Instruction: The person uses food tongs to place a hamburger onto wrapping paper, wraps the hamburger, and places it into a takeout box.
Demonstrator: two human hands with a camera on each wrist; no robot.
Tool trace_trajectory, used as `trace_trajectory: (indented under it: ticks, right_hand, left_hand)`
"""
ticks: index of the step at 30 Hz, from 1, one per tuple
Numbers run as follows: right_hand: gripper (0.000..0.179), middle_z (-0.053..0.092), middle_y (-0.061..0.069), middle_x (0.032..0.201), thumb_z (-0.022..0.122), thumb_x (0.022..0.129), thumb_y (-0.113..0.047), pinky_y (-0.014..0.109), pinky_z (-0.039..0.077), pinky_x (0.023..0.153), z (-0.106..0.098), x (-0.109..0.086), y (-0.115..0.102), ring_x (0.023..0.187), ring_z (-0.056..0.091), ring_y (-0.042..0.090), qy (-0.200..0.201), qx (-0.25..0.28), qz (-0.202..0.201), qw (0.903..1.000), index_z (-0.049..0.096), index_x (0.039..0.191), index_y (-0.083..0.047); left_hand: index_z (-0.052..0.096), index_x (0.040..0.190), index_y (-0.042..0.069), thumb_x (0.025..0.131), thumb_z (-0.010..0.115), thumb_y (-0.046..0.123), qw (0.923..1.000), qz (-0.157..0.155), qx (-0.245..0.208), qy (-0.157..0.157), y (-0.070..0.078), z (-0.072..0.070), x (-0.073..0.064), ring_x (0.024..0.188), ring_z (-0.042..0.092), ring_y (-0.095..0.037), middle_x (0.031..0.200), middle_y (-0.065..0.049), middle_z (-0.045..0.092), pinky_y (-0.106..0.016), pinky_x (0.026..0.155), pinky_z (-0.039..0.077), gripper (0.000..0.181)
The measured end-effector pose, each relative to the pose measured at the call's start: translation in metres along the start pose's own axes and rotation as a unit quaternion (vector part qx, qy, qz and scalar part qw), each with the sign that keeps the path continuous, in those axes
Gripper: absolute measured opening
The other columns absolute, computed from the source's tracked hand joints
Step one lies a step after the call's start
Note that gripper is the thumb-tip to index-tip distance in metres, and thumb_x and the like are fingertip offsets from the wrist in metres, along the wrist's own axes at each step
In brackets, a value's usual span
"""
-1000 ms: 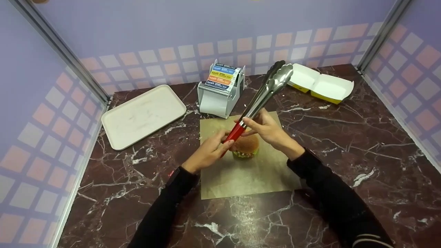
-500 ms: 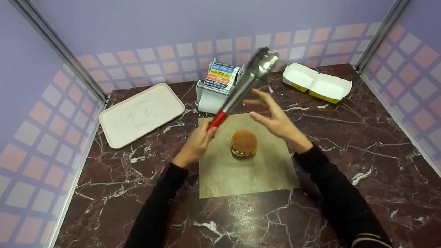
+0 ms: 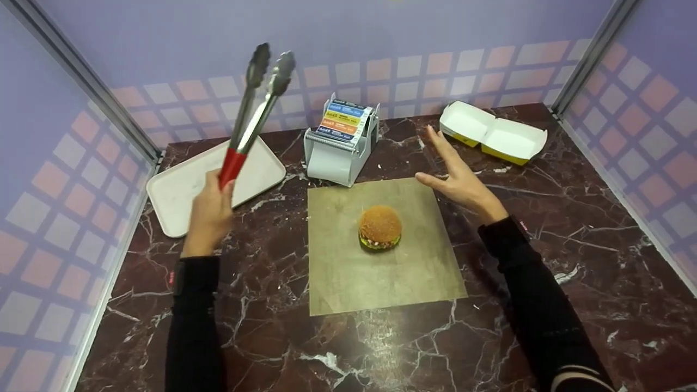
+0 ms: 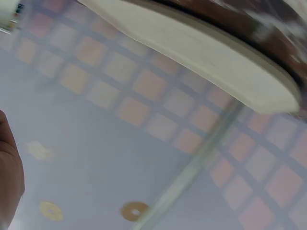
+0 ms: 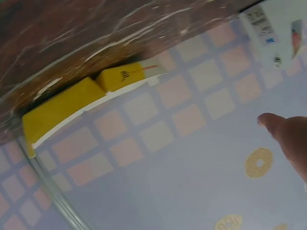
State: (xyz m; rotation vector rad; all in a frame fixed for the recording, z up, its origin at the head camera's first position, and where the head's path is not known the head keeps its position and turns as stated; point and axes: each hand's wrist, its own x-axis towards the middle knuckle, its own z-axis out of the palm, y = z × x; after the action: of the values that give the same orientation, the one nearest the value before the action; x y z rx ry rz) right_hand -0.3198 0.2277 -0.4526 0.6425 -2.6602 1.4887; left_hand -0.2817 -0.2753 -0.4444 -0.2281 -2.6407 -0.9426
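In the head view my left hand grips the red handle of a pair of metal tongs, whose arms point up and away, slightly spread. Hand and tongs are above the near part of the white tray. My right hand is empty, its fingers extended over the table by the upper right corner of a brown paper sheet. On that sheet sits a burger with a browned bun and green lettuce at its lower edge. Each wrist view catches only part of its hand at the border.
A grey dispenser with coloured label strips stands behind the paper. To its right, an opened yellow-and-white burger box lies near the back wall. Tiled-pattern walls enclose the dark marble table at the back and sides.
My two hands held the tongs together over the burger; the right hand let go. The left hand has carried the tongs leftward to the tray, while the right moved a little to the right.
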Motion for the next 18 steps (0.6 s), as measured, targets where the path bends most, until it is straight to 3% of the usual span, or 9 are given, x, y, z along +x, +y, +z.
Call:
trace_trajectory:
  ticks: [4,7,12,18]
  right_hand:
    - [0.099,-0.003,-0.005,0.176,0.071,0.097,-0.041,0.059,-0.008,0.129,0.002,0.004,0.016,0.162,-0.010,0.024,-0.023,-0.057,-0.004,0.9981,0.001,0.167,-0.034]
    - [0.100,-0.006,0.000,0.175,0.070,0.098,-0.040,0.053,-0.013,0.129,0.006,0.007,0.027,0.162,-0.011,0.025,-0.051,-0.079,-0.006,0.9956,-0.001,0.167,-0.028]
    - [0.104,-0.009,0.007,0.174,0.069,0.096,-0.048,0.061,-0.009,0.128,0.020,0.008,0.045,0.161,-0.009,0.035,-0.109,-0.139,0.009,0.9843,-0.001,0.168,-0.018]
    - [0.101,0.002,0.015,0.175,0.065,0.096,-0.055,0.064,-0.002,0.128,0.032,0.003,0.058,0.161,-0.001,0.038,-0.146,-0.232,0.026,0.9613,0.006,0.168,-0.015]
  left_hand:
    - [0.046,0.134,-0.007,0.112,0.037,0.032,0.9972,-0.001,0.063,0.040,-0.027,-0.013,-0.003,0.063,0.054,-0.043,0.076,-0.022,0.055,-0.055,0.058,0.047,0.046]
    - [0.047,0.132,-0.008,0.112,0.038,0.033,0.9931,-0.018,0.106,0.047,-0.045,-0.022,-0.007,0.067,0.059,-0.052,0.080,-0.031,0.060,-0.064,0.062,0.046,0.046]
    - [0.046,0.130,-0.008,0.112,0.035,0.035,0.9850,-0.054,0.164,0.011,-0.072,-0.035,-0.017,0.079,0.062,-0.062,0.095,-0.042,0.065,-0.071,0.067,0.045,0.047]
    - [0.044,0.117,-0.009,0.112,0.035,0.032,0.9735,-0.087,0.207,-0.043,-0.099,-0.034,-0.025,0.079,0.063,-0.063,0.094,-0.042,0.064,-0.070,0.063,0.045,0.043]
